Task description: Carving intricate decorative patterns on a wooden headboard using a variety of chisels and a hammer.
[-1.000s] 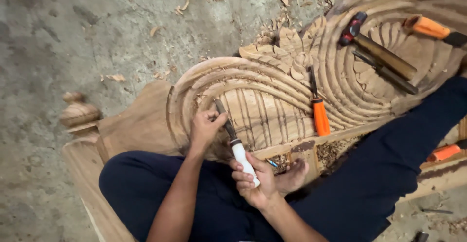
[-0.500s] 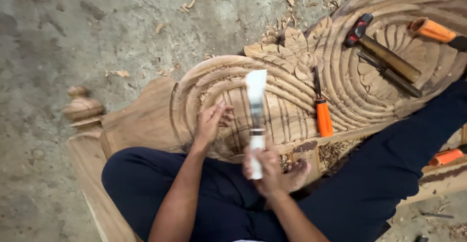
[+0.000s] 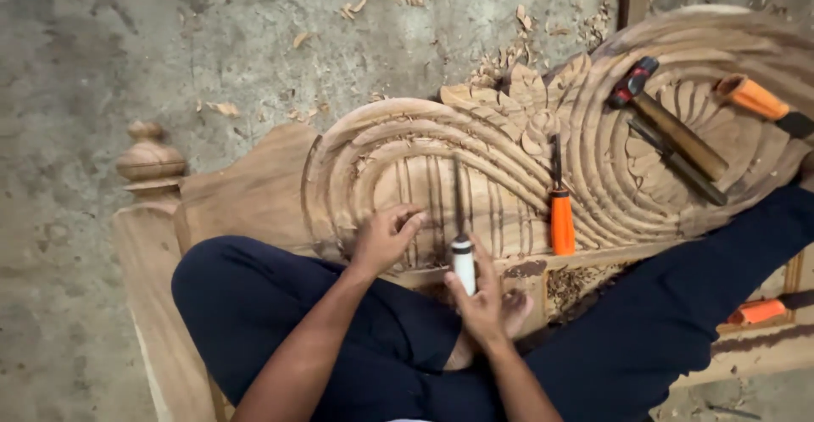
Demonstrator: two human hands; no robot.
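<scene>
At centre frame, the left hand rests with curled fingers on the one carved, ribbed wooden panel, and just right of it the right hand grips one white-handled chisel upright, blade on the panel. Further right lie three orange-handled chisels and one wooden-handled hammer.

No packages, labels, signs or screens show anywhere in this view. Nothing printed or boxed appears among what lies in sight.
</scene>
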